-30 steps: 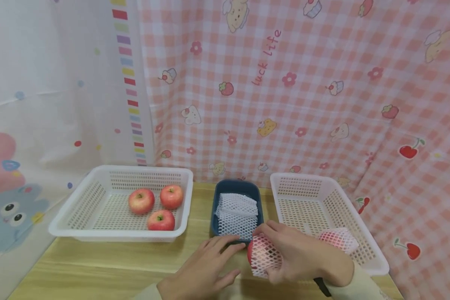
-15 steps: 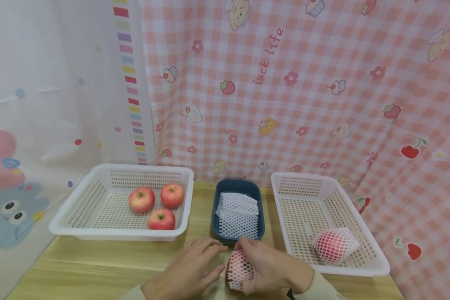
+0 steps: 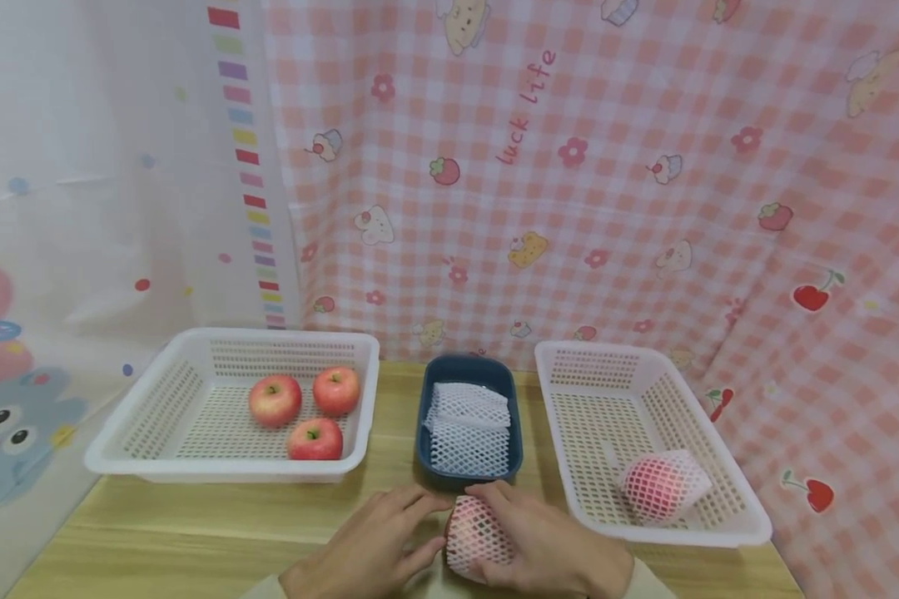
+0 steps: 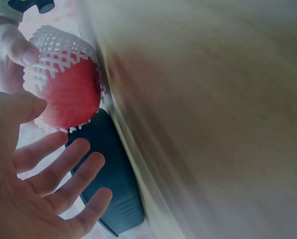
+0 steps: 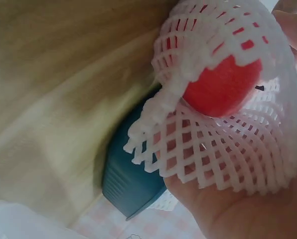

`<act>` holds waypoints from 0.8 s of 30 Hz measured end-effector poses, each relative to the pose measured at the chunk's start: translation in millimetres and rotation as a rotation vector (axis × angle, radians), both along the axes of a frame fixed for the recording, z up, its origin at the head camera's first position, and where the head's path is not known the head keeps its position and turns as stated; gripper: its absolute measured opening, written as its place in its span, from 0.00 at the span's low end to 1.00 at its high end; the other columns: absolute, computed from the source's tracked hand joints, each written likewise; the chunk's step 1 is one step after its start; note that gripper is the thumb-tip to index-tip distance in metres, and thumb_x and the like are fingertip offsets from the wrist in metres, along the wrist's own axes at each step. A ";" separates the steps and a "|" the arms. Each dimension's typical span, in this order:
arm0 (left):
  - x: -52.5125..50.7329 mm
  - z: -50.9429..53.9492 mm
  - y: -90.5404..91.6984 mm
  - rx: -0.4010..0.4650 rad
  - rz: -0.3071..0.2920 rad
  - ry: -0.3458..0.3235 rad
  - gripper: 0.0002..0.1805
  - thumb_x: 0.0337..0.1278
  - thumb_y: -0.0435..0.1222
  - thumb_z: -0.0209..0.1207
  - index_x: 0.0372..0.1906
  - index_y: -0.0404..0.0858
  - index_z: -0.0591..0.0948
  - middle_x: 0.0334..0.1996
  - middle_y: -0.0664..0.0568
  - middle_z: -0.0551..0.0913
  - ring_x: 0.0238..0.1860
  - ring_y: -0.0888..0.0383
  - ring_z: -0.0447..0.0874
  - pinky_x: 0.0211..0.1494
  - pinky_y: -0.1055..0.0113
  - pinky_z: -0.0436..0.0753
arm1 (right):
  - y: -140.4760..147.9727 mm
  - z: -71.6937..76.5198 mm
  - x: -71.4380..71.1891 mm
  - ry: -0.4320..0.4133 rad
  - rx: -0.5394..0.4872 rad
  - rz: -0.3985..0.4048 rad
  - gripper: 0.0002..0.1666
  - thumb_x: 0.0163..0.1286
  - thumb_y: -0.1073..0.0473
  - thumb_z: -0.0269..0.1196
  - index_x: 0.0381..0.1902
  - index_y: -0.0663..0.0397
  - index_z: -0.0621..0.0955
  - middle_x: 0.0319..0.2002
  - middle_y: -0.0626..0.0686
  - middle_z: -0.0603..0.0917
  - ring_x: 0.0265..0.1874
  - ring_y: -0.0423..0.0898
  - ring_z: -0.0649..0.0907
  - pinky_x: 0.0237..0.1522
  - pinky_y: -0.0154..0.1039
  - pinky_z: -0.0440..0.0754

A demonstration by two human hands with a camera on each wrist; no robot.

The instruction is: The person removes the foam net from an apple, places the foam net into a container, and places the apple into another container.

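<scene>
A red apple (image 3: 479,539) wrapped in a white foam net (image 5: 228,169) is held at the near middle of the table. My right hand (image 3: 550,541) grips it from the right through the net. My left hand (image 3: 374,541) is at the apple's left side, fingers spread and loosely bent; in the left wrist view its fingertips are close to the fruit, and contact is unclear. That view also shows part of the red skin bare at the net's opening. Just beyond the hands stands a dark blue bin (image 3: 470,482) holding flat white foam nets (image 3: 470,428).
At left, a white basket (image 3: 225,467) contains three bare apples (image 3: 275,400). Another white basket (image 3: 592,416) at right holds one netted apple (image 3: 655,489). Checked curtain cloth (image 3: 449,208) hangs behind the wooden table (image 3: 195,532).
My right hand has brought the netted apple leftward, close to my left hand. The left hand has drawn slightly left and back, and the netted apple in the right basket has come into fuller view.
</scene>
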State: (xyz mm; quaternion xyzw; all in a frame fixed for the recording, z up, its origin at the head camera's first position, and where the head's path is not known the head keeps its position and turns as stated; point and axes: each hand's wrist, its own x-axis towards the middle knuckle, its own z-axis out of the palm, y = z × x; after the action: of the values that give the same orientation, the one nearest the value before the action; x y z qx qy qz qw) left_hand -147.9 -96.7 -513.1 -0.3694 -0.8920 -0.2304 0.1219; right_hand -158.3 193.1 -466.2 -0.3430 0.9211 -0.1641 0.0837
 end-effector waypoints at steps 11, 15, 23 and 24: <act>-3.9 6.9 1.3 0.041 -0.018 -0.129 0.22 0.85 0.51 0.69 0.73 0.51 0.87 0.64 0.61 0.90 0.62 0.64 0.89 0.61 0.56 0.92 | 8.9 -9.8 3.1 -0.067 -0.104 -0.039 0.55 0.79 0.22 0.70 0.88 0.45 0.71 0.80 0.48 0.82 0.77 0.50 0.84 0.73 0.55 0.90; -5.1 6.8 1.4 0.056 -0.035 -0.129 0.22 0.84 0.49 0.70 0.74 0.51 0.87 0.64 0.61 0.90 0.61 0.64 0.89 0.60 0.58 0.91 | 11.5 -14.7 2.8 -0.135 -0.187 -0.072 0.56 0.76 0.22 0.72 0.87 0.45 0.69 0.77 0.51 0.85 0.71 0.45 0.87 0.69 0.48 0.91; -8.6 5.9 6.1 0.057 -0.096 -0.151 0.28 0.83 0.52 0.72 0.77 0.47 0.84 0.68 0.59 0.87 0.63 0.63 0.88 0.67 0.61 0.92 | 18.9 -23.1 1.0 -0.209 -0.287 -0.066 0.37 0.79 0.36 0.74 0.75 0.46 0.78 0.68 0.49 0.91 0.64 0.37 0.90 0.62 0.37 0.92; -8.1 5.6 6.8 0.047 -0.102 -0.150 0.29 0.82 0.52 0.72 0.78 0.46 0.84 0.69 0.58 0.87 0.63 0.63 0.88 0.68 0.61 0.92 | 18.2 -23.8 0.8 -0.202 -0.283 -0.069 0.38 0.78 0.38 0.75 0.76 0.49 0.79 0.67 0.50 0.93 0.64 0.38 0.91 0.62 0.38 0.92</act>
State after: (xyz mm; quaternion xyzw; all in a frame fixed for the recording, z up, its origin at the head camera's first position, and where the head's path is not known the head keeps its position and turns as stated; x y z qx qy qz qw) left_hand -156.0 -89.9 -507.5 -0.3929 -0.8730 -0.2845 0.0515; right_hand -157.5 211.4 -490.0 -0.3012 0.8869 -0.3284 0.1213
